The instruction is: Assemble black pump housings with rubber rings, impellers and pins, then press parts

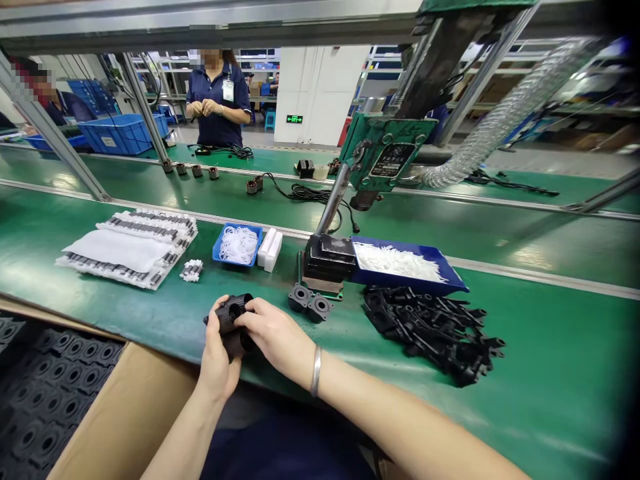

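Note:
My left hand is wrapped around a cluster of black cylindrical plastic housings, open ends toward me, just above the bench's near edge. My right hand, with a silver bangle at the wrist, reaches in from the right. Its fingers are bent together at the mouth of one housing, and whatever lies between the fingertips is hidden. To the right, two black square-flanged parts with round holes sit side by side before the base of a green press.
A blue tray of white strips adjoins the press, behind a heap of black plastic parts. A blue bin of white rings, white blocks and stacked grey-and-white pieces stand leftward. A carton of black parts is lower left. A co-worker stands opposite.

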`<state>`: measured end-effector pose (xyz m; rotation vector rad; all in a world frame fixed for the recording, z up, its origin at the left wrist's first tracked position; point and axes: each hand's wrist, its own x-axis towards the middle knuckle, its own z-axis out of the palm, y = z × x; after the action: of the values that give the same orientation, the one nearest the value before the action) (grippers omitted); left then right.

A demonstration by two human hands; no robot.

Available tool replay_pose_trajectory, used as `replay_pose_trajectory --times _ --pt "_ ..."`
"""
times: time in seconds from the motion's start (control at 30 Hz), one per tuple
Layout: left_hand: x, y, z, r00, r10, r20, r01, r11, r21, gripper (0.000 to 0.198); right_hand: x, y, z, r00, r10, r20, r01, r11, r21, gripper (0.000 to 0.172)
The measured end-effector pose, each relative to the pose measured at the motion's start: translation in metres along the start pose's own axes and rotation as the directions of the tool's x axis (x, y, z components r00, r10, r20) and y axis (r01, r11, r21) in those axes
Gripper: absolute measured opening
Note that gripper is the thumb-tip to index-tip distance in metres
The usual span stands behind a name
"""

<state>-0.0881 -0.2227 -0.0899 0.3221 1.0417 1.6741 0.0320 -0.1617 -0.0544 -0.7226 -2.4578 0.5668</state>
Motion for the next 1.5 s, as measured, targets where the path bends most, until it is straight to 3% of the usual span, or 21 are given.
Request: replay_pose_trajectory --times 0.13,0.27,0.4,0.5,0.57,0.63,0.67,0.7,0.73,0.77,0.83,0.9,0.97,1.1,1.3,1.5 --pt "0.009 0.013 -0.011 0.995 -0.001 0.096 -0.017 0.983 0.184 0.057 0.016 0.003 -0.023 0.994 -0.031 0.102 0.037 0.997 -0.066 0.026" --pt "0.025 0.033 -0.037 0.964 0.263 -0.035 -0.225 0.880 0.417 0.058 0.027 -0.001 -0.031 0.961 -0.027 0.275 0.110 0.950 -0.293 0.021" --pt "0.027 0.043 -0.055 0.951 0.301 -0.067 -0.241 0.863 0.444 0.061 0.030 0.000 -0.018 0.929 -0.056 0.365 0.161 0.951 -0.265 0.016" --pt "0.022 0.045 -0.062 0.948 0.316 -0.034 -0.265 0.845 0.465 0.060 0.032 0.013 -0.024 0.932 -0.088 0.352 0.169 0.964 -0.204 0.020" --pt "0.018 0.048 -0.065 0.932 0.363 -0.010 -0.314 0.820 0.479 0.054 0.031 0.025 -0.035 0.968 -0.068 0.243 0.100 0.988 -0.121 0.028" --pt "0.014 0.055 -0.065 0.877 0.468 0.110 -0.445 0.704 0.553 0.048 0.026 0.034 -0.043 0.994 0.079 0.072 -0.093 0.969 0.229 0.028" --pt "0.013 0.059 -0.064 0.826 0.519 0.221 -0.533 0.589 0.608 0.048 0.022 0.037 -0.044 0.977 0.208 0.040 -0.200 0.847 0.492 0.024" --pt "0.011 0.063 -0.061 0.761 0.540 0.360 -0.619 0.438 0.652 0.052 0.016 0.038 -0.042 0.943 0.326 0.071 -0.275 0.640 0.717 0.019" --pt "0.010 0.066 -0.057 0.691 0.519 0.504 -0.693 0.276 0.666 0.059 0.010 0.038 -0.037 0.907 0.397 0.144 -0.318 0.417 0.852 0.017" --pt "0.008 0.068 -0.052 0.628 0.459 0.628 -0.748 0.133 0.650 0.069 0.003 0.036 -0.030 0.882 0.417 0.221 -0.345 0.251 0.904 0.020" --pt "0.004 0.067 -0.037 0.541 0.301 0.785 -0.819 -0.023 0.574 0.088 -0.009 0.032 -0.015 0.863 0.407 0.300 -0.372 0.110 0.922 0.026" --pt "-0.002 0.063 -0.022 0.497 0.185 0.848 -0.855 -0.064 0.515 0.101 -0.017 0.027 -0.002 0.863 0.390 0.322 -0.372 0.058 0.927 0.031" --pt "-0.009 0.055 -0.008 0.519 0.138 0.843 -0.843 -0.079 0.532 0.102 -0.021 0.025 0.005 0.863 0.379 0.335 -0.361 -0.003 0.933 0.034" --pt "-0.024 0.042 0.011 0.643 0.168 0.747 -0.745 -0.088 0.661 0.091 -0.022 0.026 0.008 0.860 0.367 0.354 -0.346 -0.091 0.934 0.032" --pt "-0.027 0.032 0.019 0.795 0.183 0.578 -0.587 -0.005 0.809 0.074 -0.022 0.025 0.022 0.857 0.375 0.353 -0.312 -0.169 0.935 0.030" --pt "-0.020 0.028 0.019 0.800 0.230 0.554 -0.558 -0.052 0.828 0.049 -0.024 0.025 0.034 0.845 0.387 0.369 -0.308 -0.214 0.927 0.032"
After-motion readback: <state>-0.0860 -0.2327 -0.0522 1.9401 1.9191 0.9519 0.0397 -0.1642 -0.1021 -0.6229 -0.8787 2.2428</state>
